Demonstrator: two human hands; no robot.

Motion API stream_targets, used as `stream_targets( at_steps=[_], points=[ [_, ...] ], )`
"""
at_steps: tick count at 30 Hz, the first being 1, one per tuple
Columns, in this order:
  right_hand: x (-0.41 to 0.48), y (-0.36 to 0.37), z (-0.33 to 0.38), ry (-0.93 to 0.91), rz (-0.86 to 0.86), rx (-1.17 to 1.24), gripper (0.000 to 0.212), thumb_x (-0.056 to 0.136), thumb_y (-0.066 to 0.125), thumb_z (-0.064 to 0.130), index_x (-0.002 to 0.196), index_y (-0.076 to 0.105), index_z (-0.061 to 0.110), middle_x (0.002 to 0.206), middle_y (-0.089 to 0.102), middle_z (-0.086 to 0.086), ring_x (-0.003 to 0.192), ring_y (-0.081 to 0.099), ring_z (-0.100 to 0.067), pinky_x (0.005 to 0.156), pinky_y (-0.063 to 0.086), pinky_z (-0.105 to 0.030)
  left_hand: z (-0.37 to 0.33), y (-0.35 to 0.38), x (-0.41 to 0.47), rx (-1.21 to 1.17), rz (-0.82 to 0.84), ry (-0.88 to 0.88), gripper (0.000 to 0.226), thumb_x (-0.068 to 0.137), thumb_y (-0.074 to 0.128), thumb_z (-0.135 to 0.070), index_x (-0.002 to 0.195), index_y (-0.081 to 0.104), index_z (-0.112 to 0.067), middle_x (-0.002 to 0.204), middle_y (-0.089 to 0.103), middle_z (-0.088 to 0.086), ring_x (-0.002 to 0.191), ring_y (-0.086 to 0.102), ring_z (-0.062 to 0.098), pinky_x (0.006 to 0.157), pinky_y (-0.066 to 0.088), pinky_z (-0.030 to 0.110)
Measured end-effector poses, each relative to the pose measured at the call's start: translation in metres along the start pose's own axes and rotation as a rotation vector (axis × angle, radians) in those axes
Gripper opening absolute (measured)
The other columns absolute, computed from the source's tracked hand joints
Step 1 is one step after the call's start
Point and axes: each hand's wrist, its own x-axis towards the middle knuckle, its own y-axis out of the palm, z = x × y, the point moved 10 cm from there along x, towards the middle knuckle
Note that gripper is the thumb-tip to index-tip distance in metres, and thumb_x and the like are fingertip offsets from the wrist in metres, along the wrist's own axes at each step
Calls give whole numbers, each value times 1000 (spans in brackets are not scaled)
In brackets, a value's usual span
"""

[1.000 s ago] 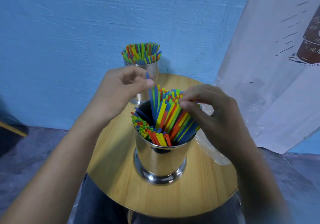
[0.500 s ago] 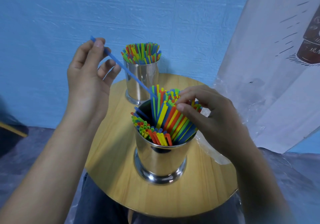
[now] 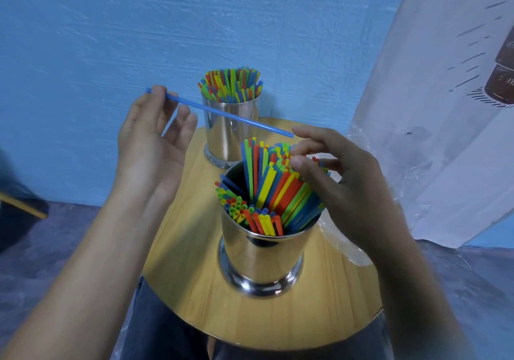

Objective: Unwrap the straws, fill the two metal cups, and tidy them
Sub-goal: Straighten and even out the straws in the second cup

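Nearest, the near cup stands on the tabletop, part filled. Its leaning straws fan toward the right hand, whose fingers and thumb curl around their tips. Beyond, the left hand pinches one end of a single blue straw between thumb and forefinger, its other fingers loosely spread. The straw's long axis runs from that pinch down and rightward, crossing in front of the full far cup, and its free end lies just beside the right forefinger. The likely next move is tipping that end down into the dark gap left of the right fingers, and the left hand must steer it.
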Motion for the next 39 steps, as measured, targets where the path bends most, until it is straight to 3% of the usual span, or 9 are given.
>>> stream_targets(
  at_steps=[5,12,16,19,22,25,29,35,39],
  points=[
    [-1,-14,5,-13,-89,175,15,99,66,19,107,72,30,87,78,10,87,71,-6,74,52,-18,19,13,-11,114,97,-68,7,101,62,-20,95,61,-18,84,71,-6,77,71,8,80,58,22],
    [-2,-38,8,5,-252,509,16,85,71,31,95,72,19,82,76,-1,84,71,-19,78,56,-32,28,17,-17,506,201,-37,14,99,63,-23,85,65,-20,82,71,-6,70,62,5,65,51,19],
    [-1,-48,5,15,-292,553,14,86,69,25,99,74,21,88,76,-1,84,68,-20,76,55,-31,25,21,-17,747,272,19,20,96,67,-32,83,68,-17,80,67,-5,71,58,5,72,48,29],
    [-1,-61,2,12,-383,600,7,96,63,18,98,70,18,92,74,-2,83,70,-20,74,56,-30,30,32,-19,849,397,7,12,90,72,-34,96,71,-24,94,73,-1,81,65,2,79,51,30],
    [-4,-74,3,1,-450,562,13,106,52,10,103,64,14,88,75,-2,78,71,-21,71,57,-30,42,41,-22,966,576,-42,37,80,82,-39,114,70,-36,114,71,1,100,69,4,86,54,26],
    [-7,-84,7,-24,-492,447,14,108,47,9,111,61,6,85,73,0,72,69,-21,70,58,-32,52,51,-27,1068,710,-56,39,84,80,-28,119,69,-39,119,71,-8,106,65,5,90,54,26],
    [-9,-79,16,-76,-440,306,20,106,45,4,114,63,7,83,69,-2,74,67,-25,71,58,-35,50,64,-24,1151,716,45,31,86,81,-21,111,71,-36,117,70,-14,93,60,-10,82,49,21],
    [-8,-37,25,-105,-153,87,26,103,60,11,116,68,32,86,71,4,84,70,-16,77,56,-29,51,73,-19,1177,741,123,20,77,81,-36,94,72,-30,97,70,-10,91,64,12,84,51,33],
    [-7,-19,20,-71,-60,52,21,97,70,14,108,66,32,82,71,14,87,71,-13,80,56,-25,52,78,-20,1151,791,148,13,85,82,-21,90,71,-24,84,69,-17,81,60,4,77,50,23]
  ],
)
